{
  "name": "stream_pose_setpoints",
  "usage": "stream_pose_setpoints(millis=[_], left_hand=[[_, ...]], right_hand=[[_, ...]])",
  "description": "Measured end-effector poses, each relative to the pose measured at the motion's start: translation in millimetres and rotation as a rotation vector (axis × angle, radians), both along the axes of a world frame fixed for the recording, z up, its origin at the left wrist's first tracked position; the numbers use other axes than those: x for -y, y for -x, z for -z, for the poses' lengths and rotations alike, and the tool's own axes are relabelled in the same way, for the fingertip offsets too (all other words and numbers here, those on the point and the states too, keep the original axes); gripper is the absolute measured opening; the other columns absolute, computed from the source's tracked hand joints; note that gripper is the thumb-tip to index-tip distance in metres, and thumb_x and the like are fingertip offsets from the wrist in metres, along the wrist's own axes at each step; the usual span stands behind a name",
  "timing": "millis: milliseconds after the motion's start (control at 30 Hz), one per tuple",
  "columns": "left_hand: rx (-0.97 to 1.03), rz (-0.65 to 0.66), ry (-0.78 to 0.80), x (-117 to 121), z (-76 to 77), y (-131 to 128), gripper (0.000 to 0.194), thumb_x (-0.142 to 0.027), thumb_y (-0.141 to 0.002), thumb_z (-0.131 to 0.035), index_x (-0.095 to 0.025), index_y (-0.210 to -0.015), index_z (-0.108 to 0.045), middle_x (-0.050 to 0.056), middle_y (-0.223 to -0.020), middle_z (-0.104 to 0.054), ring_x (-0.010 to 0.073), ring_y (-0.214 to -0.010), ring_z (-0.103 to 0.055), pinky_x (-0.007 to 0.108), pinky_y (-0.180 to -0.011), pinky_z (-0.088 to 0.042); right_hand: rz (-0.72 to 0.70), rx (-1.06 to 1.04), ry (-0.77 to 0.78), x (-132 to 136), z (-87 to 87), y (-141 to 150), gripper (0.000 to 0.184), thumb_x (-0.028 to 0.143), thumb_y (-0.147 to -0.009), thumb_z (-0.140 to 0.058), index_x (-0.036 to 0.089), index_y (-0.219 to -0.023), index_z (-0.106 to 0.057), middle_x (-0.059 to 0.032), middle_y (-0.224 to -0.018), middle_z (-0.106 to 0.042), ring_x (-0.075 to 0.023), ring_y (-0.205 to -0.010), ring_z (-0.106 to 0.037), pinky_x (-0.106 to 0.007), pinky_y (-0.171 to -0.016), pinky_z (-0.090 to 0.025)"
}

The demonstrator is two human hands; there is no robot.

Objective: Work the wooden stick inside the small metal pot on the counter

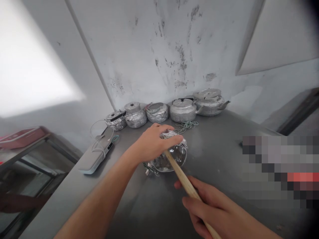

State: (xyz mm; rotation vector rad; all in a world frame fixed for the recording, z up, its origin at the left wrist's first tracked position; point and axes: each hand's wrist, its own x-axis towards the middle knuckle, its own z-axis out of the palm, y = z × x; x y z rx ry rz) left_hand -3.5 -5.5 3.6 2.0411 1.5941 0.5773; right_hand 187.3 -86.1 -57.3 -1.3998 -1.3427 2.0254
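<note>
The left hand (156, 141) is partly closed over the far side of a pot (181, 155), thumb and fingers gripping it. The pot is near the middle of the table (224, 162), its opening facing near. The right hand (210, 205) is closed round a stick (185, 181), which slants far and left to the pot; whether its tip touches is hidden by the left hand. Cord (186, 125) lies just beyond. Kettles (183, 111) line the far wall (139, 56); a case (96, 157) lies left.
</note>
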Motion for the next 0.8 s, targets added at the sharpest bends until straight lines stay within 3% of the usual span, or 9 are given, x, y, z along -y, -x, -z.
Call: stream_pose_setpoints(millis=[233, 500, 633, 800], left_hand=[[-0.015, -0.002, -0.004, 0.3, -0.7, -0.4, 0.061, -0.072, -0.090, -0.056, -0.032, -0.137, -0.061, 0.007, -0.139, -0.054, 0.0314, -0.127, -0.052, 0.040, -0.105, -0.044], [-0.018, 0.007, -0.019, -0.5, 0.4, 0.4, 0.062, -0.073, -0.090, -0.055, -0.033, -0.136, -0.062, 0.006, -0.140, -0.054, 0.0319, -0.128, -0.051, 0.040, -0.106, -0.043], [-0.018, -0.001, 0.002, -0.5, -0.1, -0.1, 0.063, -0.074, -0.089, -0.055, -0.033, -0.137, -0.061, 0.006, -0.141, -0.054, 0.0324, -0.125, -0.054, 0.040, -0.104, -0.045], [-0.009, -0.005, 0.000, -0.7, 0.4, -0.4, 0.063, -0.073, -0.089, -0.056, -0.032, -0.137, -0.061, 0.007, -0.139, -0.054, 0.0320, -0.124, -0.055, 0.041, -0.105, -0.044]], right_hand=[[-0.008, -0.062, -0.015, -0.6, 19.0, -3.4, 0.030, 0.036, -0.090, -0.056, 0.025, -0.118, -0.054, 0.0062, -0.060, -0.050, -0.0131, -0.056, -0.047, -0.021, -0.052, -0.034], [-0.014, -0.023, -0.007, -2.1, 3.6, -0.4, 0.027, 0.034, -0.088, -0.058, 0.025, -0.114, -0.057, 0.0077, -0.053, -0.045, -0.0125, -0.050, -0.042, -0.020, -0.048, -0.031], [0.016, -0.046, -0.014, -1.5, 8.0, -1.8, 0.029, 0.036, -0.086, -0.062, 0.026, -0.113, -0.057, 0.0070, -0.058, -0.047, -0.0125, -0.054, -0.045, -0.019, -0.052, -0.035], [-0.026, -0.016, -0.033, -0.7, 15.9, -2.2, 0.030, 0.034, -0.091, -0.057, 0.025, -0.119, -0.055, 0.0080, -0.056, -0.045, -0.0114, -0.053, -0.041, -0.020, -0.050, -0.030]])
